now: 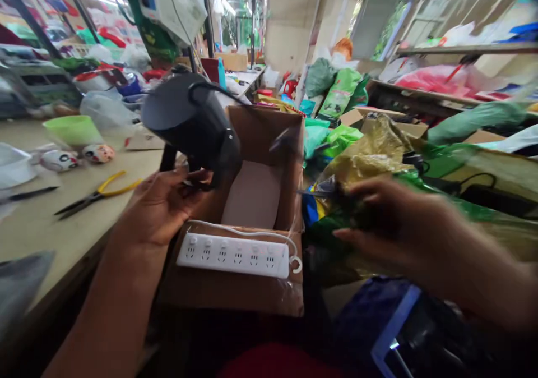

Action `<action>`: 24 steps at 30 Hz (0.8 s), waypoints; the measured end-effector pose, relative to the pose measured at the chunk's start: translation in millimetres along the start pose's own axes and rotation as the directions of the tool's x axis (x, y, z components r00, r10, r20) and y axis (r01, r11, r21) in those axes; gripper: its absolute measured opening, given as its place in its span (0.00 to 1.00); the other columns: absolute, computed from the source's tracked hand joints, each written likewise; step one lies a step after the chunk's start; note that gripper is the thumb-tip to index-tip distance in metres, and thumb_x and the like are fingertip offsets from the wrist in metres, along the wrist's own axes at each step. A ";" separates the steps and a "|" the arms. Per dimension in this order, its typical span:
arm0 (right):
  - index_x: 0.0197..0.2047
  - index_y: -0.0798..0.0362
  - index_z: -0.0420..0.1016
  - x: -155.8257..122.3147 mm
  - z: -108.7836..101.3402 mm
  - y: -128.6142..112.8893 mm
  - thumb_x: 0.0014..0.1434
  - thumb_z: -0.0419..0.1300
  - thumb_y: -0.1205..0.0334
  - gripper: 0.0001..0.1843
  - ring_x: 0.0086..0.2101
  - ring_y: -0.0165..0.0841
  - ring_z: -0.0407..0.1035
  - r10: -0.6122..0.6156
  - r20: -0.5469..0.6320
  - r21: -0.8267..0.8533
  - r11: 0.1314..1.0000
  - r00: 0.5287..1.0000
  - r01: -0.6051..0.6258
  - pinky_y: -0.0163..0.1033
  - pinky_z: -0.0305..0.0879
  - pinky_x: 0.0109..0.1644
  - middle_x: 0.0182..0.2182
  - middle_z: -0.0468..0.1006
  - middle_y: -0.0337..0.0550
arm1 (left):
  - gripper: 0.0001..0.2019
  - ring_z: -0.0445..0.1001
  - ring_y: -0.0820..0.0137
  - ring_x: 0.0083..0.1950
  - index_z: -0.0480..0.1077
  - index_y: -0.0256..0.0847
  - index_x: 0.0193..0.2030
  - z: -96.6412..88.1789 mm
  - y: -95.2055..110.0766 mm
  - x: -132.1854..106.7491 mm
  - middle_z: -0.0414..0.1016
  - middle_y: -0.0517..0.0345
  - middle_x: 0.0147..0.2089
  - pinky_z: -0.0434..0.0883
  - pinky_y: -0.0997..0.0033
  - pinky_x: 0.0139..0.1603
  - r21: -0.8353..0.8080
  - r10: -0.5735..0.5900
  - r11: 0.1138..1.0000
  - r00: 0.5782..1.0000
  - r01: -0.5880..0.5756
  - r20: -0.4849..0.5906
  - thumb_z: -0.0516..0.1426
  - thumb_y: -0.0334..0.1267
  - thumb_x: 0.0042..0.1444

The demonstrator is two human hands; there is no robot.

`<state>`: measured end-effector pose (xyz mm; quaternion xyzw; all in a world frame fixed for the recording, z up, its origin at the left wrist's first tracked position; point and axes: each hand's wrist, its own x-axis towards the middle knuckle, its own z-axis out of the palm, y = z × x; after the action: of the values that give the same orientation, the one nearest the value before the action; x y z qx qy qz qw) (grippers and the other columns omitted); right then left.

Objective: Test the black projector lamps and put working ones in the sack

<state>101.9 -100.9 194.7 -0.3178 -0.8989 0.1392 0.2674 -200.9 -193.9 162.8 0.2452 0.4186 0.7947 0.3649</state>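
My left hand (162, 204) grips the base of a black rounded device (189, 121) and holds it tilted over the left rim of an open cardboard box (260, 159). A white power strip (233, 254) with its white cord lies across the box's near flap. My right hand (378, 221) is blurred at the right of the box, fingers curled around a small dark thing that I cannot make out, close to crumpled green and yellow plastic bags (378, 148).
A workbench (63, 221) at left carries yellow-handled scissors (98, 194), a green bowl (73, 128), small painted balls (98, 153) and clear bags. Piles of bags and cardboard boxes (378, 117) fill the right. A blue stool (390, 327) stands below my right arm.
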 end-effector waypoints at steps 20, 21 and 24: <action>0.41 0.55 0.75 -42.2 188.6 57.9 0.60 0.53 0.64 0.11 0.39 0.39 0.74 -0.042 0.186 0.441 0.897 0.982 -0.045 0.44 0.72 0.43 0.38 0.79 0.50 | 0.13 0.77 0.67 0.25 0.66 0.35 0.32 -61.2 -52.3 7.1 0.78 0.58 0.26 0.74 0.70 0.25 0.139 -0.199 0.971 0.980 0.195 0.015 0.64 0.31 0.39; 0.42 0.55 0.75 -42.9 192.5 58.8 0.60 0.53 0.65 0.11 0.40 0.40 0.73 -0.053 0.188 0.425 0.904 0.981 -0.033 0.46 0.71 0.45 0.39 0.78 0.51 | 0.14 0.76 0.67 0.24 0.66 0.35 0.33 -62.8 -57.7 7.2 0.77 0.58 0.26 0.74 0.70 0.24 0.129 -0.225 0.967 0.974 0.221 0.020 0.64 0.31 0.39; 0.42 0.54 0.76 -45.4 198.1 56.8 0.59 0.51 0.68 0.13 0.42 0.41 0.72 -0.094 0.210 0.373 0.928 0.973 0.009 0.51 0.69 0.48 0.41 0.78 0.50 | 0.14 0.76 0.66 0.25 0.65 0.35 0.33 -66.9 -72.4 7.8 0.77 0.58 0.26 0.73 0.70 0.24 0.100 -0.290 0.953 0.956 0.285 0.038 0.64 0.31 0.40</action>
<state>47.0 -103.0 -9.1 -0.2204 -0.8891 0.3335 0.2230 -225.1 -192.6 66.9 0.2190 0.4769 0.7062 0.4753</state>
